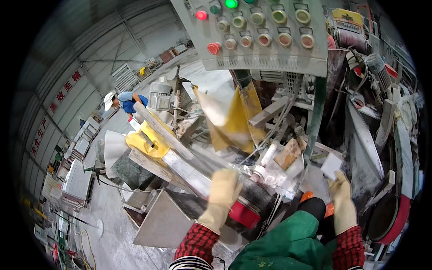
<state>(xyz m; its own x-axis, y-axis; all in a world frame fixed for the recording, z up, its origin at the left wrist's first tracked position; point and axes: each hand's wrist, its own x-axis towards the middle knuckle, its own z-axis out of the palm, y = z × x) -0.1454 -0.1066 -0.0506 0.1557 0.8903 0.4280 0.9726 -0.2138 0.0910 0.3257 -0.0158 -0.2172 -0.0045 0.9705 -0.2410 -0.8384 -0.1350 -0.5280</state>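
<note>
My right hand (343, 202), in a cream rubber glove, grips a small white square slab (331, 165) at its edge, beside my green apron (288, 240). My left hand (220, 198), gloved the same way, is held over the machine's long bed, near a white strip (186, 171) lying along it. Its fingers are smeared by motion, so what they hold, if anything, cannot be made out. Just right of the left hand is a wet machine part with a pale roller (258, 173). A red belt end (244, 214) shows below the left glove.
A grey control panel (265, 58) with lit buttons hangs at the top. Yellow sheeting (236, 119) and a motor (159, 95) stand beyond the bed. At far left a person (126, 100) in a white hat bends over. A red-rimmed belt (396, 220) stands at right.
</note>
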